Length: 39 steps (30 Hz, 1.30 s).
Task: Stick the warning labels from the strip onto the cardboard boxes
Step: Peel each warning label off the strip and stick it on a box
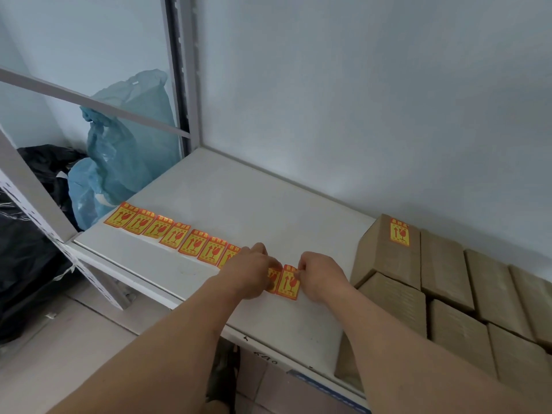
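Observation:
A strip of yellow-and-red warning labels (179, 236) lies across the white shelf (239, 204), running from the left edge toward the middle. My left hand (251, 268) presses down on the strip near its right end. My right hand (319, 274) pinches the top right corner of the last label (289, 283). Several brown cardboard boxes (448, 282) are stacked at the right of the shelf. The far top box (385, 249) carries one stuck label (399, 233).
A grey wall rises directly behind the shelf. Metal rack uprights (182, 85) stand at the back left. Blue plastic bags (125, 156) and black bags (27, 264) sit on the floor to the left, beyond the shelf's edge.

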{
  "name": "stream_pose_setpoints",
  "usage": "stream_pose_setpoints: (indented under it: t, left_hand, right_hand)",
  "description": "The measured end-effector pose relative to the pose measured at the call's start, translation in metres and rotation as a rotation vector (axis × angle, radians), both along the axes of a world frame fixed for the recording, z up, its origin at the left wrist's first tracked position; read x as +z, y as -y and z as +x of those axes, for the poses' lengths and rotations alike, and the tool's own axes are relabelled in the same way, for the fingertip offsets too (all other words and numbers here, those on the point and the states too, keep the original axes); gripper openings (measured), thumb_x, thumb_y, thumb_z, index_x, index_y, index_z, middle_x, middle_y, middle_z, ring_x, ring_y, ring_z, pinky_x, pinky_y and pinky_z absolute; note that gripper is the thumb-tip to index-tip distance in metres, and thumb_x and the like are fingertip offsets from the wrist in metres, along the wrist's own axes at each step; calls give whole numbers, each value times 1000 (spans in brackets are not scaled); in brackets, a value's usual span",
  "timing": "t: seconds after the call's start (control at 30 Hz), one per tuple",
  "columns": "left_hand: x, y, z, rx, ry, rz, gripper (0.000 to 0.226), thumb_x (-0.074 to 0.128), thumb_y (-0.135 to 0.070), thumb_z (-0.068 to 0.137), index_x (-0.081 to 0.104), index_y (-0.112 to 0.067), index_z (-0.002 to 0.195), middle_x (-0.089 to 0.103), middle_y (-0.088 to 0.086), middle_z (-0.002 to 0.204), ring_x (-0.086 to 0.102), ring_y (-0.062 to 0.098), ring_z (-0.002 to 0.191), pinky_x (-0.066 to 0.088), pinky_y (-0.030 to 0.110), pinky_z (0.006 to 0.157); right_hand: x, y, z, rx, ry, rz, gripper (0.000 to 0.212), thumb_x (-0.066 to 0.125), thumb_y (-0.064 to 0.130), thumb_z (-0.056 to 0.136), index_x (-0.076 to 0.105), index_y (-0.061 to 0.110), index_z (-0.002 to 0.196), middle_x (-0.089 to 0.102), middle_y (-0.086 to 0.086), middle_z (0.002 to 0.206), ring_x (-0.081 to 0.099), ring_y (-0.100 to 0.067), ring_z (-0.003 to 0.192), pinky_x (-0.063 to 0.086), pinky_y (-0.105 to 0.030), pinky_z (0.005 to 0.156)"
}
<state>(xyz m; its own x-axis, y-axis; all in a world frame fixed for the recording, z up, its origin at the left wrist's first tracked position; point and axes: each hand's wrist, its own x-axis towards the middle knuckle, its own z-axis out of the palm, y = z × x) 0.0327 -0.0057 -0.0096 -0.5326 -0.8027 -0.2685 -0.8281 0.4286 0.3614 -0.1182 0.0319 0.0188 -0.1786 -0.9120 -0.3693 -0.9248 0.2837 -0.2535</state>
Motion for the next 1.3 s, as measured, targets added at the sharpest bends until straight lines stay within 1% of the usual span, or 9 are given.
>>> stream_pose_setpoints:
  t: [0.13, 0.4, 0.57, 0.77, 0.87, 0.97, 1.1, 1.2, 1.3]
  left_hand:
    - [4, -1, 0, 5, 5, 23, 44, 63, -28, 91, 52, -36, 133, 44, -2, 122, 45, 17, 107, 42, 30, 88]
    - [29, -1, -15, -26, 124, 4, 41, 54, -30, 95, 50, -33, 135, 49, -2, 128, 52, 19, 113, 46, 31, 84]
    - [54, -7, -49, -25, 35, -142, 33, 49, -40, 97, 56, -33, 128, 52, -9, 128, 55, 14, 109, 44, 30, 83]
    - [77, -23, -95, -36, -126, -250, 32, 45, -43, 98, 57, -33, 125, 54, -11, 128, 57, 13, 108, 47, 32, 83]
    - [83, -31, -123, -80, -185, -293, 31, 43, -42, 98, 57, -33, 125, 54, -12, 129, 54, 13, 112, 47, 33, 83]
    - [87, -40, -150, -139, -226, -334, 31, 41, -40, 98, 59, -31, 122, 56, -10, 125, 54, 14, 109, 47, 33, 81]
    - [90, -50, -182, -225, -282, -397, 29, 41, -36, 98, 62, -28, 117, 60, -7, 120, 55, 15, 105, 43, 30, 80]
    - [89, -55, -200, -316, -297, -411, 30, 41, -34, 98, 64, -25, 115, 61, -6, 119, 55, 17, 105, 44, 31, 83]
    - [87, -59, -215, -374, -307, -405, 32, 40, -35, 97, 62, -24, 117, 59, -5, 121, 51, 17, 109, 42, 33, 89]
  right_hand:
    - [9, -5, -5, -43, 83, 2, 14, 52, 21, 95, 59, 10, 101, 61, -7, 106, 57, -22, 94, 46, -32, 76]
    - [57, -19, -32, 13, 127, -91, 10, 52, 23, 96, 55, 18, 89, 64, -3, 98, 58, -18, 87, 40, -27, 62]
    - [84, -38, -65, 25, 29, -139, 10, 53, 31, 96, 56, 23, 91, 61, 6, 88, 55, -8, 72, 35, -23, 53]
    - [101, -50, -110, -64, 124, -262, 9, 58, 28, 94, 55, 24, 86, 58, 8, 84, 54, -7, 74, 35, -23, 56]
    - [108, -57, -146, -141, 165, -297, 7, 62, 25, 91, 55, 25, 88, 63, 6, 90, 61, -13, 83, 49, -31, 70]
    - [110, -65, -182, -217, 205, -343, 8, 64, 21, 90, 58, 26, 86, 66, 3, 91, 64, -19, 87, 53, -39, 82]
    - [107, -72, -216, -266, 179, -358, 3, 58, 21, 94, 60, 22, 92, 65, 2, 94, 61, -16, 87, 49, -31, 75]
    - [100, -71, -230, -302, 196, -369, 7, 54, 22, 96, 59, 19, 99, 62, 3, 97, 57, -14, 86, 41, -23, 66]
    - [94, -67, -240, -332, 206, -372, 11, 53, 24, 97, 60, 18, 103, 61, 3, 99, 56, -14, 88, 40, -22, 64]
